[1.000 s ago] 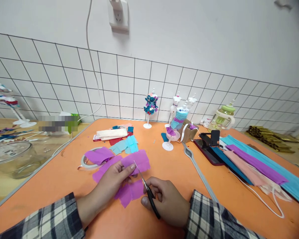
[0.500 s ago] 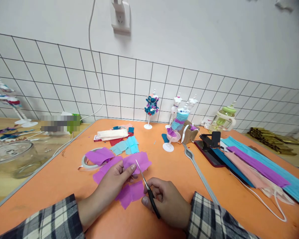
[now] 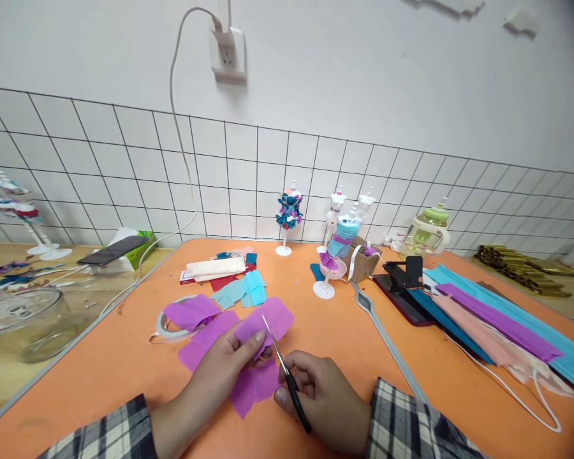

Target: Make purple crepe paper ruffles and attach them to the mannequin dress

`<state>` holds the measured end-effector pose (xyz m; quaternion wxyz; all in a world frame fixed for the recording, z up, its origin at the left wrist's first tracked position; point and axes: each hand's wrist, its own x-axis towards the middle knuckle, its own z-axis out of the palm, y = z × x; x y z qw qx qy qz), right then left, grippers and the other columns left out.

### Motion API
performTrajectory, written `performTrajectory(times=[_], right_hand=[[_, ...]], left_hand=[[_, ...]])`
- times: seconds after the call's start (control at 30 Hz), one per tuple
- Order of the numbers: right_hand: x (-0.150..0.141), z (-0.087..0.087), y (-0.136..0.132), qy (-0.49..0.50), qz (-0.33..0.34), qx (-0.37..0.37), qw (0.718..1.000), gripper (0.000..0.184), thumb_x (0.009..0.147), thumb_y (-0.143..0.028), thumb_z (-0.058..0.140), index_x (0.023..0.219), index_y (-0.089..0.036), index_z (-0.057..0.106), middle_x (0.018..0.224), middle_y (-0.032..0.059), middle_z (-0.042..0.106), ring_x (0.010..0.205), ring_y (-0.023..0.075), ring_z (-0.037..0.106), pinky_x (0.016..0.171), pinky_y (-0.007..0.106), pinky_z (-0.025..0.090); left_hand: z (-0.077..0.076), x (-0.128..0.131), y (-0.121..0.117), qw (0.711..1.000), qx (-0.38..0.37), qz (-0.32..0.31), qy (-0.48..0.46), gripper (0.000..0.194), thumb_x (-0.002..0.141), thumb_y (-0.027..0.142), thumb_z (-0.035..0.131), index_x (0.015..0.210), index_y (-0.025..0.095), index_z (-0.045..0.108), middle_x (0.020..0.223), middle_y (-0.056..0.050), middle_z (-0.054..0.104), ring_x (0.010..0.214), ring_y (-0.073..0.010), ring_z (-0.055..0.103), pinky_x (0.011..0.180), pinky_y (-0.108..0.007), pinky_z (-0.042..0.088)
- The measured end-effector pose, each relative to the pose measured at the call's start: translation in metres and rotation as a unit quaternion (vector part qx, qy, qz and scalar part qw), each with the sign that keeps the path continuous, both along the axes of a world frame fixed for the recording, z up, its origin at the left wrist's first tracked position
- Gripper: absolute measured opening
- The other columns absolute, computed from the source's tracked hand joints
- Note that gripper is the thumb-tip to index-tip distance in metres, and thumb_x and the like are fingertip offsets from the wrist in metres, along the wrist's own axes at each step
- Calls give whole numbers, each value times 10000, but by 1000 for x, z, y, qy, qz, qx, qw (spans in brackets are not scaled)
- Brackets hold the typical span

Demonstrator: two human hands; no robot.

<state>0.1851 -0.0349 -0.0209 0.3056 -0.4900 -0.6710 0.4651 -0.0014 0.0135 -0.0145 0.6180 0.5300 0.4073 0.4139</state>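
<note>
My left hand pinches a piece of purple crepe paper between thumb and fingers, just above the orange table. My right hand is closed round the black handles of small scissors, whose thin blades point up and left into the paper's edge. More purple paper pieces lie under and between both hands. Another purple piece rests on a roll of tape to the left.
Light blue paper pieces, small mannequin stands with paper dresses, a phone on a holder, long crepe strips at right, a green-lidded bottle, a glass bowl at left, a white cable.
The view has tilted up slightly. Both hands stay together on the purple paper, and the scissors have shifted a little along its edge.
</note>
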Motion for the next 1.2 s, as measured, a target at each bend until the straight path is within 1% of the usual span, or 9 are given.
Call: performTrajectory(times=[0.1,0.27,0.37,0.53,0.67,0.8,0.9,1.0,1.2], right_hand=[[0,4,0,-23,-5,11,1000,100,773,-254,681,842,-202,632,538,-88,385,496,75,317,454,207,199],[1,7,-1,-43,5,33,999,97,751,-226,685,810,-200,613,533,-95,382,490,68,305,454,210,188],[2,8,-1,-37,15,34,999,110,747,-223,687,819,-200,606,536,-98,374,487,66,289,450,210,183],[4,5,0,-25,20,40,999,130,756,-232,690,866,-203,624,547,-96,373,490,67,297,457,208,190],[4,4,0,-11,17,27,999,125,768,-262,696,851,-196,630,547,-91,378,499,71,311,466,207,209],[5,5,0,-16,19,21,999,144,771,-284,702,853,-195,624,548,-92,385,498,72,322,470,206,224],[5,6,0,-32,31,22,999,143,771,-266,693,875,-197,623,557,-93,390,499,70,319,469,204,222],[5,7,-2,-32,41,18,999,151,781,-252,673,916,-201,626,565,-96,387,489,67,298,465,205,209],[4,7,-2,-29,32,23,999,121,787,-252,676,884,-197,628,555,-88,372,501,72,309,471,211,204]], left_hand=[[1,-1,0,1000,2,8,-10,385,792,541,672,735,162,630,692,-11,610,641,-154,510,615,-269,412],[1,-4,2,999,27,29,27,376,794,538,663,720,175,603,674,2,580,632,-156,494,587,-262,394],[0,-5,3,999,32,17,31,392,798,548,652,691,180,565,636,17,546,600,-143,470,572,-255,384],[0,-5,3,999,25,0,28,381,798,532,655,682,184,551,625,23,535,580,-137,464,549,-248,374],[3,-5,4,998,50,17,40,337,818,494,639,699,186,571,629,17,561,606,-149,488,588,-258,395],[4,-5,5,998,40,37,37,317,793,477,666,691,192,572,616,21,557,585,-146,475,558,-253,378],[2,-6,4,999,12,27,13,343,771,486,689,669,188,552,601,34,517,561,-129,439,526,-239,345],[1,-6,3,1000,-12,9,5,367,736,502,715,678,177,553,614,36,515,570,-127,439,531,-235,350],[3,-4,1,1000,14,-11,20,344,742,488,709,695,179,566,634,30,551,585,-138,475,562,-248,377]])
